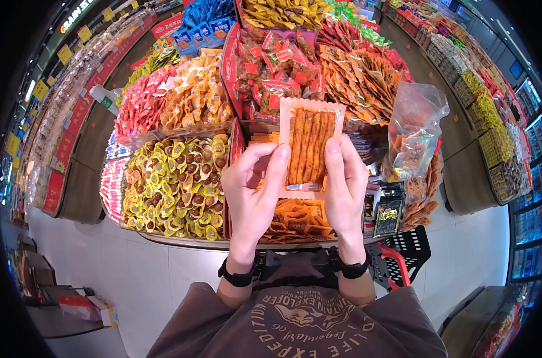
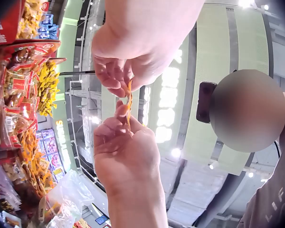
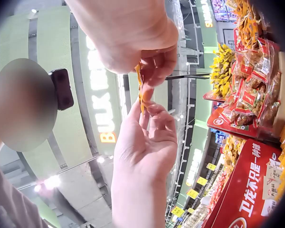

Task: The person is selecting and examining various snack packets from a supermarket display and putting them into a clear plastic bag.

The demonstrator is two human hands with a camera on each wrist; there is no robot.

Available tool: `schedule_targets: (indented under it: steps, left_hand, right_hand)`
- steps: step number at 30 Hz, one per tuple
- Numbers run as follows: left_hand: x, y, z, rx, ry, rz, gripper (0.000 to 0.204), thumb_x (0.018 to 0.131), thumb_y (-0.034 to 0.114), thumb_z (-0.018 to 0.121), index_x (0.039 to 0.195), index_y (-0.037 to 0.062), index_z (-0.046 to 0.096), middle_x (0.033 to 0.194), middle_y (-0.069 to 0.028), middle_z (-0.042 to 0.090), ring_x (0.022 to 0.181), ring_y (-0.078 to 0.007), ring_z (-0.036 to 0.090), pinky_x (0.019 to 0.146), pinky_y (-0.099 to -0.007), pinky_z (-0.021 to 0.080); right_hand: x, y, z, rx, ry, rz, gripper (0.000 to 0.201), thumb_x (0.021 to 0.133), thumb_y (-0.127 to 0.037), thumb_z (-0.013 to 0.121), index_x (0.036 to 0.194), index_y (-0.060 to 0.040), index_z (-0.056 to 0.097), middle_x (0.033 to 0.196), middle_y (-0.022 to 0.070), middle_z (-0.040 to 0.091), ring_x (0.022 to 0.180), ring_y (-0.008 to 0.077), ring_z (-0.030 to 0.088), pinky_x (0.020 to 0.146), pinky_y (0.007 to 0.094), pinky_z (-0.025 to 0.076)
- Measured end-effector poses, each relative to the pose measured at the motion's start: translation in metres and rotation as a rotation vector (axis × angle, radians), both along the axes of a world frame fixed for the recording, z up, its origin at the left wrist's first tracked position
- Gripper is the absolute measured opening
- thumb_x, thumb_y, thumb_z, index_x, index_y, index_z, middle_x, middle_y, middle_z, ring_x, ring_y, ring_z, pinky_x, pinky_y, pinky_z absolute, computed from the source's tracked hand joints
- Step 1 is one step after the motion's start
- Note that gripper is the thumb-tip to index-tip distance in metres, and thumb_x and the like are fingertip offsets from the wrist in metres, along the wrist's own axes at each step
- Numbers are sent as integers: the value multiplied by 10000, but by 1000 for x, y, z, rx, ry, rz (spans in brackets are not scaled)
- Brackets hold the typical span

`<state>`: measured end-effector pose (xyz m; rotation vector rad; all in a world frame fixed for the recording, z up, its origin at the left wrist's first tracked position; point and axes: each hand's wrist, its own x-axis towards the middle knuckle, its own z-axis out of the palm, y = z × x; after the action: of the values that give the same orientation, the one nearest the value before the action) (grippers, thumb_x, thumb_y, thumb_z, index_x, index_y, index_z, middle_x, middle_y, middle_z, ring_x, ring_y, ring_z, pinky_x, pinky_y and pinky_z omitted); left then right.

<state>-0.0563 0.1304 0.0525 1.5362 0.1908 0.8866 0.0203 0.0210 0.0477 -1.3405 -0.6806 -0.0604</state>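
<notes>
A clear-fronted snack packet (image 1: 311, 149) with orange-brown strips inside is held upright in front of the body, over the display. The left hand (image 1: 256, 185) pinches its left edge and the right hand (image 1: 346, 185) pinches its right edge, thumbs on the front face. Seen edge-on in the left wrist view, the packet (image 2: 129, 107) is a thin orange line between the left hand (image 2: 137, 45) above and the right hand (image 2: 128, 161) below. From the right wrist, the packet (image 3: 140, 90) is also edge-on, between the right hand (image 3: 133, 38) and the left hand (image 3: 147, 147).
Bins of wrapped snacks surround the hands: yellow-wrapped pieces (image 1: 175, 185) at left, red packets (image 1: 283, 65) behind, orange packets (image 1: 298, 221) below. A clear plastic bag (image 1: 417, 125) sits at right. A black basket (image 1: 409, 253) with a red handle is near the display's front edge.
</notes>
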Motion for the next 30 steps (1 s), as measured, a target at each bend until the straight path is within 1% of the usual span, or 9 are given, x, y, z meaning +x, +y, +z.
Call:
schedule_targets:
  steps: [4,9,13,15,16,18,22,24,30]
  left_hand:
    - [4,1,-4,41,-83,22,93,921,64,644,945,-26,655,813,-16,625,650,-11,522,539,-193,422]
    - [6,2,-1,64,-131,11,94,922,64,644,937,-29,647,738,3,553,615,-22,495,537,-189,417]
    - [8,2,-3,36,-130,-5,104,919,66,649,957,-30,654,771,-4,599,650,-24,526,569,-186,432]
    - [9,-2,-3,-12,-97,37,135,915,69,655,1004,-31,667,813,-9,645,691,-26,556,600,-180,437]
    - [10,-2,-3,-12,-97,36,135,915,69,655,1004,-31,667,813,-9,645,691,-26,556,600,-180,437]
    - [10,-2,-3,-29,-103,40,170,912,71,658,1047,-31,673,842,-13,672,728,-25,573,627,-174,438]
    - [9,-1,-3,-28,-76,44,173,910,69,658,1055,-25,677,806,7,656,701,-10,550,600,-166,419]
    - [9,-1,-3,-21,-63,37,167,910,73,660,1047,-20,679,773,25,637,669,5,520,566,-158,390]
    - [11,0,-4,-23,-62,43,163,910,79,663,1042,-14,679,751,39,618,645,13,496,540,-152,362]
  right_hand:
    - [1,-5,6,-4,11,33,288,1025,-232,473,935,23,572,674,3,494,636,48,402,553,234,361]
    - [6,-5,5,-9,-130,-21,283,1015,-236,497,929,20,584,657,18,477,628,55,416,547,237,362]
    - [9,-9,4,-11,-149,-1,282,1013,-229,503,997,33,606,666,11,503,628,50,427,547,238,366]
    - [6,-11,6,-13,-21,48,290,1012,-195,507,1124,51,611,717,-11,558,638,36,428,549,232,363]
    - [6,-11,5,-13,-22,47,290,1012,-195,507,1124,51,611,717,-11,558,638,36,428,549,232,363]
    - [4,-8,2,98,108,107,321,1011,-153,501,1236,64,576,824,-12,617,693,17,455,582,203,375]
    - [2,-4,8,187,149,105,329,1013,-127,489,1267,68,560,914,13,645,770,20,505,651,182,415]
    - [4,-8,5,150,165,154,333,1015,-120,480,1274,77,549,995,49,660,869,40,545,747,188,449]
    - [3,-6,9,175,155,173,342,1016,-115,475,1283,91,532,1042,66,662,908,52,560,780,201,463]
